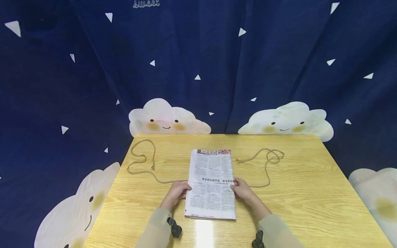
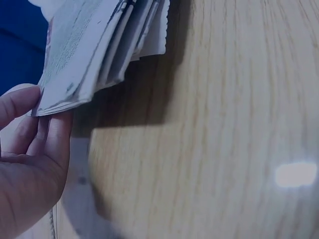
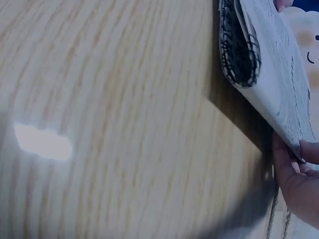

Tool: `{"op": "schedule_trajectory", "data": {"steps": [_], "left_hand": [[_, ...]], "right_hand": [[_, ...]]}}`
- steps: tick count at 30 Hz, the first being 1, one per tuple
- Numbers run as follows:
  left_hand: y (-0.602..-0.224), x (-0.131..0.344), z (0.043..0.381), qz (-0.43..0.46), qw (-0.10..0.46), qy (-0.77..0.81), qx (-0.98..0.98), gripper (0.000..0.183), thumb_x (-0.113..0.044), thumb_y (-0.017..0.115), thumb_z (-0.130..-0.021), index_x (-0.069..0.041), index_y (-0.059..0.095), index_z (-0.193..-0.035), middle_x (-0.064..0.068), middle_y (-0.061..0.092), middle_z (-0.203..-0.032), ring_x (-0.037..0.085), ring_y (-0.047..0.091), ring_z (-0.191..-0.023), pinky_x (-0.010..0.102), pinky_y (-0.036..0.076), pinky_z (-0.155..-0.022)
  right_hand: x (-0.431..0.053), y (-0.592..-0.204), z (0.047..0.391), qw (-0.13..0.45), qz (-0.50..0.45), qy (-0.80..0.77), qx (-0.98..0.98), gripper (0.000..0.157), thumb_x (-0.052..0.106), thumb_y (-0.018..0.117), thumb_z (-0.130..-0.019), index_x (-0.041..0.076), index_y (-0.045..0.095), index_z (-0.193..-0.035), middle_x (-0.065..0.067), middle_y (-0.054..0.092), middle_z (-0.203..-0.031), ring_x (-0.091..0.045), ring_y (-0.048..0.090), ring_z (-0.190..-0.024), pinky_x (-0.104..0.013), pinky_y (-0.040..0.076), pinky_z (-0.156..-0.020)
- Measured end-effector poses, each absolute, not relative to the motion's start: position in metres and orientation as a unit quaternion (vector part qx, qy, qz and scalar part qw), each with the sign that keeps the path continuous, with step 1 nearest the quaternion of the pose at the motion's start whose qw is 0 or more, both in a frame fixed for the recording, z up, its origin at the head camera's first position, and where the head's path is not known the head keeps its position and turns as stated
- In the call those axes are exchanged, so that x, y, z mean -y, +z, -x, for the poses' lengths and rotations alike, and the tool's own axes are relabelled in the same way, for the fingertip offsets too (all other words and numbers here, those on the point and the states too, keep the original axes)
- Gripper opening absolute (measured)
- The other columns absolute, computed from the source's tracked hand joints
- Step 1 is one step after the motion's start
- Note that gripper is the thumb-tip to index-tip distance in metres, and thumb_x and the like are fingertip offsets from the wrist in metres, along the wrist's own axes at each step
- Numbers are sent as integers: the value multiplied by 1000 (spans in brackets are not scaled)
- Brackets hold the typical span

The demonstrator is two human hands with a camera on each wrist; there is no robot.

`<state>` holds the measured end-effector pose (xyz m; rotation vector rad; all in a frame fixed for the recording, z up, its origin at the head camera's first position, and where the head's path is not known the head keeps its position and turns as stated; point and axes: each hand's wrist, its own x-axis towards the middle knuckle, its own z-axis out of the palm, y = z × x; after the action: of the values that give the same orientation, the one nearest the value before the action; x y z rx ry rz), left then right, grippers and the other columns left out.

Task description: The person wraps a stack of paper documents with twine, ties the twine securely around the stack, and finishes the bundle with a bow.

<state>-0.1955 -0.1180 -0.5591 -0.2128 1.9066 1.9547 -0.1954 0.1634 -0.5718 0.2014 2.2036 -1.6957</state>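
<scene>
A folded newspaper (image 1: 212, 199) lies between both hands at the middle of the table, several layers thick. My left hand (image 1: 178, 192) pinches its left edge, thumb on top and fingers underneath, as the left wrist view shows on the newspaper (image 2: 75, 64). On the opposite edge my right hand (image 1: 243, 190) grips it the same way; in the right wrist view the folded end of the newspaper (image 3: 269, 74) stands off the wood. A thin brown rope (image 1: 144, 172) runs toward the newspaper from the left and comes out on the right; its middle stretch is hidden beneath.
The wooden table (image 1: 304, 193) carries the rope's loose loops at far left and far right. Behind it hangs a dark blue curtain (image 1: 198, 51) with printed clouds and white triangles. Bright light reflects off the table near its front edge.
</scene>
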Motion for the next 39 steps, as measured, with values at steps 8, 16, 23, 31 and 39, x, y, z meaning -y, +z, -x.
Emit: {"op": "schedule_trajectory", "data": {"steps": [8,16,23,31,39], "left_hand": [[-587,117,202,91,192,691,-691,30,3,57,-75,16,61,-101,13,68,-75,13,65,-59,24,54,-54],[-587,113,202,92,183,628,-751,22,-2,60,-79,11,65,-96,8,67,-73,9,60,-58,20,51,-51],[-581,106,203,64,142,536,-830,11,-4,64,-77,6,67,-77,2,58,-58,8,51,-49,17,43,-42],[-580,96,202,1,38,402,-915,20,-1,72,-71,0,54,-80,5,49,-74,15,49,-65,25,46,-53],[-588,98,190,-133,-3,282,-950,44,-14,64,-84,0,53,-124,19,40,-137,35,38,-125,45,31,-104]], "right_hand": [[-160,-577,196,138,-84,-553,-817,38,0,49,-90,-14,43,-124,-12,54,-90,-18,55,-77,-29,50,-65],[-158,-577,196,81,-84,-468,-876,38,4,54,-86,-15,48,-119,-11,57,-83,-17,55,-71,-25,49,-60],[-158,-577,195,49,-83,-418,-903,38,6,59,-84,-13,52,-115,-8,58,-78,-16,54,-67,-25,47,-56],[-159,-585,185,-57,-2,-360,-931,40,7,66,-81,-5,53,-117,-11,55,-92,-22,55,-82,-36,49,-70],[-171,-602,167,-135,155,-286,-936,42,14,68,-82,0,57,-120,-21,49,-126,-38,47,-115,-51,40,-95]]}}
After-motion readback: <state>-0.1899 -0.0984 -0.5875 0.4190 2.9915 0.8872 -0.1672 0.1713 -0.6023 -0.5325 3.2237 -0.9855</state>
